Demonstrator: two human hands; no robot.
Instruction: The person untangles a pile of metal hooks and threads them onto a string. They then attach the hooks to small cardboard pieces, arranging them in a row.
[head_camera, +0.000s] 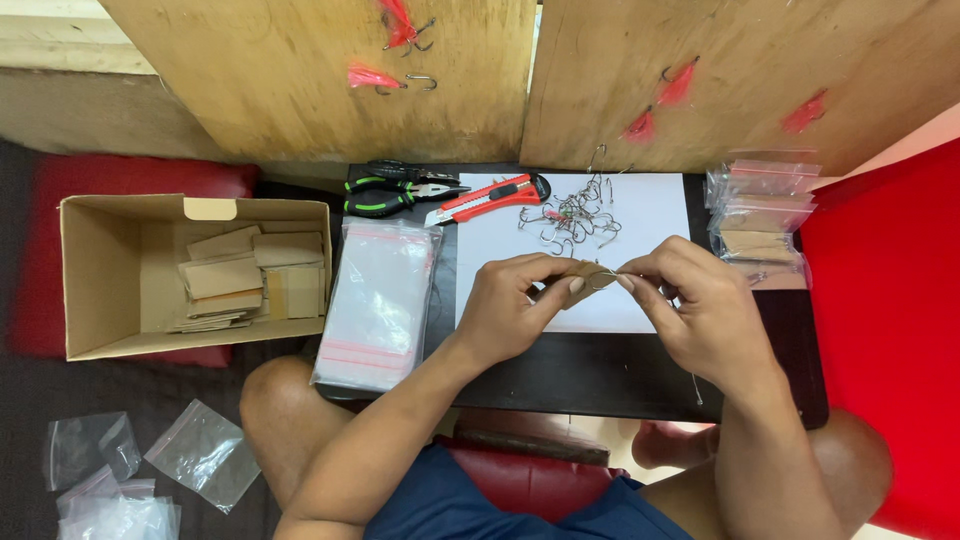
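Note:
My left hand pinches a small brown cardboard piece over a white paper sheet. My right hand meets it from the right, with a thin metal fish hook between its fingertips against the card. A pile of loose hooks lies on the sheet just beyond my hands. The sheet rests on a black board across my lap.
A stack of clear zip bags lies left of the sheet. A red utility knife and green-handled pliers are behind it. An open box holds cardboard pieces. Filled bags sit right. Plywood panels carry red-feathered hooks.

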